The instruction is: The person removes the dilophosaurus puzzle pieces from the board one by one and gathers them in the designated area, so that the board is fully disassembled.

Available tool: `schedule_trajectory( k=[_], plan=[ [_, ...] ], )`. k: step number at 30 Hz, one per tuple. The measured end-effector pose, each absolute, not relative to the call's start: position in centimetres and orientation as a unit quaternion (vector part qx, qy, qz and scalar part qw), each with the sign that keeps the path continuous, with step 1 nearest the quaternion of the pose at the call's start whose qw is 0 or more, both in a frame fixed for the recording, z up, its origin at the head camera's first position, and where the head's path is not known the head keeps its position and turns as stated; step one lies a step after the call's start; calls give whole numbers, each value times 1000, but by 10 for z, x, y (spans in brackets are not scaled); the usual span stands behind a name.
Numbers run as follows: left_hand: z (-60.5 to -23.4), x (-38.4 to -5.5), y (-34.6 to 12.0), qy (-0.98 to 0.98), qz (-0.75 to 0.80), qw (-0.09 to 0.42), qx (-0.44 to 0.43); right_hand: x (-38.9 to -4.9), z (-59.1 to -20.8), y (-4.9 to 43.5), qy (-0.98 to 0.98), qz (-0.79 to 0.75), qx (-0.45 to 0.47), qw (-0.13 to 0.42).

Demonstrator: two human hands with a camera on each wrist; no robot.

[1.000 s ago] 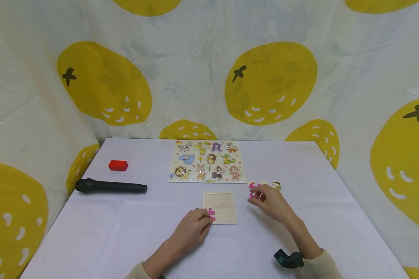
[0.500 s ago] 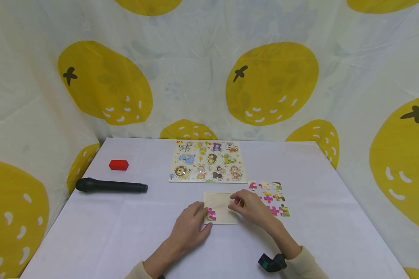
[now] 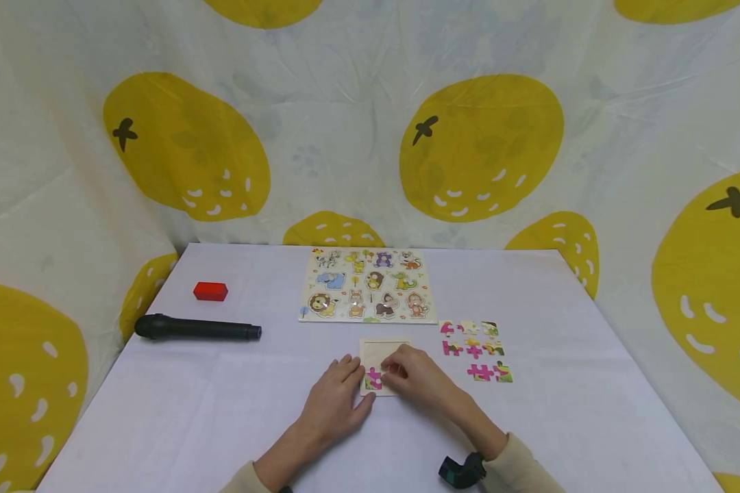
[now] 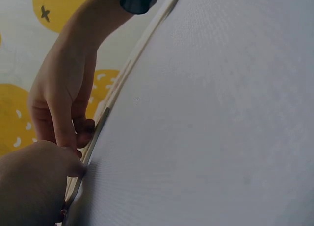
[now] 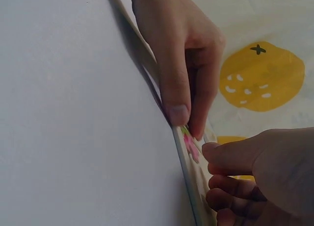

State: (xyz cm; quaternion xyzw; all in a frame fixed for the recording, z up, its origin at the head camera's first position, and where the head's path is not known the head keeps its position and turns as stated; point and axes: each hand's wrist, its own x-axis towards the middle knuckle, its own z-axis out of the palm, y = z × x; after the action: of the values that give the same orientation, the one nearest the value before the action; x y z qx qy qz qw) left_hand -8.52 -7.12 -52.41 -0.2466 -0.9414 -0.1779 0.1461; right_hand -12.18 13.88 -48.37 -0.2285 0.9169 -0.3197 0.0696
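A small square wooden puzzle tray [image 3: 385, 350] lies on the table, with one pink and green jigsaw piece [image 3: 373, 380] in its near left corner. My left hand [image 3: 335, 397] rests against the tray's left side, fingers extended and thumb by the near edge. Over the tray, my right hand [image 3: 425, 380] has its bent fingertips at the right side of that piece. The right wrist view shows the piece [image 5: 190, 146] between both hands, and nothing visible in the right fingers [image 5: 230, 157]. Several loose jigsaw pieces [image 3: 473, 350] lie in rows to the right.
Behind the tray lies an animal picture board [image 3: 367, 286]. A black microphone [image 3: 197, 329] and a red block [image 3: 210, 292] are at the left. White cloth covers the table [image 3: 567, 383], and a fruit-patterned curtain [image 3: 345, 137] hangs behind.
My right hand has moved left from the loose pieces to the piece in the tray. My left hand has let go of that piece and shifted to the tray's left side.
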Motion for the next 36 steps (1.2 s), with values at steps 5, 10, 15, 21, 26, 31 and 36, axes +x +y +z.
schedule_trajectory(
  k=[5, 10, 15, 21, 26, 31, 36],
  plan=[
    [-525, -85, -71, -941, -183, 142, -248, -120, -487, 132, 919, -310, -233, 77],
    [-526, -85, -71, -934, -186, 168, -254, -118, -487, 127, 922, -300, -237, 65],
    [-527, -85, -71, -931, -191, 179, -254, -118, -488, 123, 925, -297, -221, 80],
    [-528, -85, -70, -933, -188, 175, -253, -118, -492, 121, 927, -298, -211, 87],
    [-529, -85, -70, -935, -183, 171, -252, -116, -493, 121, 925, -309, -207, 77],
    [-528, -86, -70, -936, -179, 169, -252, -114, -493, 120, 920, -329, -205, 58],
    [-526, -85, -71, -938, -174, 163, -253, -114, -493, 121, 912, -355, -198, 48]
  ],
)
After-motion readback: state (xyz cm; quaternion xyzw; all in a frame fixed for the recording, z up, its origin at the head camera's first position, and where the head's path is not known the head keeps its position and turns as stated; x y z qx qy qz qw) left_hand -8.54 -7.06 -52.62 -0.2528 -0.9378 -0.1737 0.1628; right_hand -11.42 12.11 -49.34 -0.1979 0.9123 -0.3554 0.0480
